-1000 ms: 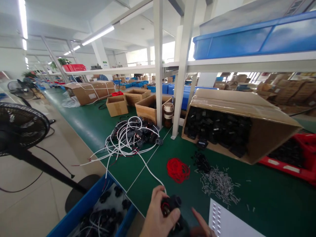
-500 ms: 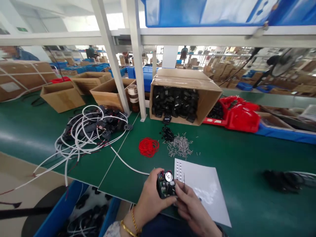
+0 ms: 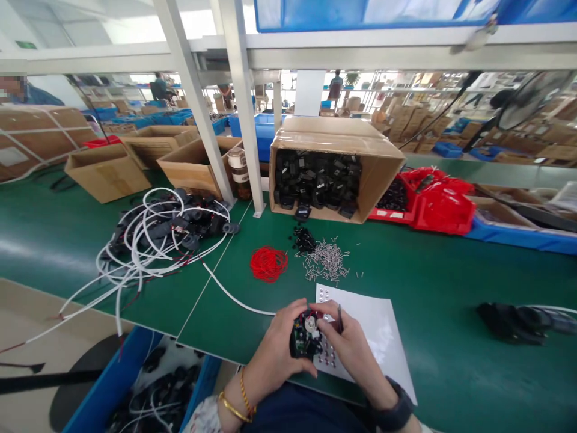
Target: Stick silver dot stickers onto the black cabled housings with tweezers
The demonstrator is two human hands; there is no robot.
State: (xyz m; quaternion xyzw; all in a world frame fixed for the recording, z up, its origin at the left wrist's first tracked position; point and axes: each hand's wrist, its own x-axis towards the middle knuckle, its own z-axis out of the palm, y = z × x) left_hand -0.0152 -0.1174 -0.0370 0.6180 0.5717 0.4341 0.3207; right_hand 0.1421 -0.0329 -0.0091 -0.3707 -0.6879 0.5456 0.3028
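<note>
Open black housing held between two hands above the tabletop's near edge.
The left hand (image 3: 280, 341) is clamped around the black housing (image 3: 298, 347), open side up; the right hand (image 3: 350, 344) is curled on a thin dark tool (image 3: 340, 317), fingertips at the housing's rim. Whether they pinch a wire cannot be told. Caution: a slip of the tool could scratch exposed parts. Beyond the hands, a white sheet (image 3: 381, 340) lies on the tabletop (image 3: 216, 337); a white cable (image 3: 228, 293) runs towards the left hand and, if snagged, could tug the work. Farther off, loose metal pins (image 3: 325, 262) could scatter if a sleeve brushed them.
</note>
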